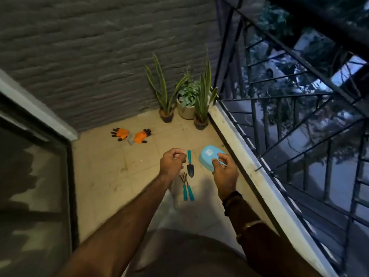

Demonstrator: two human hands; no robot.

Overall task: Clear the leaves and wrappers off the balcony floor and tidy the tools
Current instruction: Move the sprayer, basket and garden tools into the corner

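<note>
While left hand (173, 162) fingers curl closed and right hand (224, 173) fingers hang relaxed, both apparently empty: teal-handled dark trowel (190, 166), teal-handled rakes (187, 189), light-blue oval plastic tub (208, 157), grouped on tiled floor (119, 166), presumably for tidying.

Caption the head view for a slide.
Left hand and right hand poised above trowel, two rakes and blue tub on balcony floor; orange gloves lie beyond.

My left hand (172, 161) and forearm (123, 222) bare down to the lower frame edge, a dark band (232, 196) round my right wrist, a yellowish band (253, 224) further up, lower right of centre
</note>
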